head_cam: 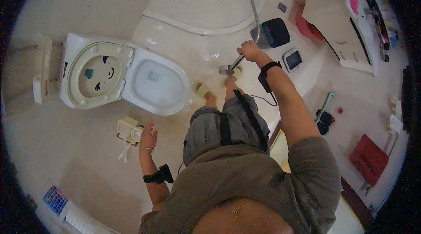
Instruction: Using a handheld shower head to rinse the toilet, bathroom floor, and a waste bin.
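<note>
My right hand [250, 51] grips the handle of a chrome shower head [226, 69], which is tilted downward above the wet floor near my feet. From the top of my fist a metal shower hose [252, 7] runs up out of view. My left hand [149, 137] holds nothing, its fingers raised and apart. It is nearest to a cream-coloured holder [128, 125] on the wall, with a white strip hanging from it. Before me stands a white toilet [179, 91], its lid [104, 84] and seat [74, 79] raised. A cartoon face decorates the lid's inside.
A low curved white ledge [210, 32] crosses the floor ahead. Beyond my right hand are a dark bin [278, 33] and a small scale-like device [292, 60]. A cabinet [338, 30], a green-handled brush [325, 105] and a red towel [370, 160] are at the right.
</note>
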The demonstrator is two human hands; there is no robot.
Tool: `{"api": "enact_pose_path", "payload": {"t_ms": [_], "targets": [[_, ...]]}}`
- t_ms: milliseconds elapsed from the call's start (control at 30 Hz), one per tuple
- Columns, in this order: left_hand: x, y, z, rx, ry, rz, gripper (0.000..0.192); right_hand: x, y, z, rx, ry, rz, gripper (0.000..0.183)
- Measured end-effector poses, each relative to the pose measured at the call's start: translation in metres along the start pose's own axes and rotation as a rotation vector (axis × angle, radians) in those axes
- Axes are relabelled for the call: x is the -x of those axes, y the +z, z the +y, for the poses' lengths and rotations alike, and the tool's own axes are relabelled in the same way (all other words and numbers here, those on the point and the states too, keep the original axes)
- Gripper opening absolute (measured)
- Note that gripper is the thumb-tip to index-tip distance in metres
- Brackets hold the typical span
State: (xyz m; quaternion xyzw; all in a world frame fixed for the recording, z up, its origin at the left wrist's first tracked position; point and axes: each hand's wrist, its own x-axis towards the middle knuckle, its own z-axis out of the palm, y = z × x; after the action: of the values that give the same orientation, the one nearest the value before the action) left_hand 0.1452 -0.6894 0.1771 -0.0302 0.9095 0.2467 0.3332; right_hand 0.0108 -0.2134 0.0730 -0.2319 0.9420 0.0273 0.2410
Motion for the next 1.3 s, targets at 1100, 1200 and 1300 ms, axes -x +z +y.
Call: {"api": "enact_pose_path", "payload": {"t_ms": [1100,1200,1300], "targets": [[-0.024,0.024,0.06,0.02,-0.011,0.041,0.039,0.018,0.048,0.088,-0.099,0.111,-0.173,0.014],[-0.026,0.022,0.065,0.021,-0.026,0.035,0.039,0.019,0.047,0.091,-0.094,0.131,-0.173,0.013],[-0.03,0.02,0.071,0.014,-0.032,0.023,0.039,0.023,0.051,0.097,-0.066,0.151,-0.155,0.012]]}}
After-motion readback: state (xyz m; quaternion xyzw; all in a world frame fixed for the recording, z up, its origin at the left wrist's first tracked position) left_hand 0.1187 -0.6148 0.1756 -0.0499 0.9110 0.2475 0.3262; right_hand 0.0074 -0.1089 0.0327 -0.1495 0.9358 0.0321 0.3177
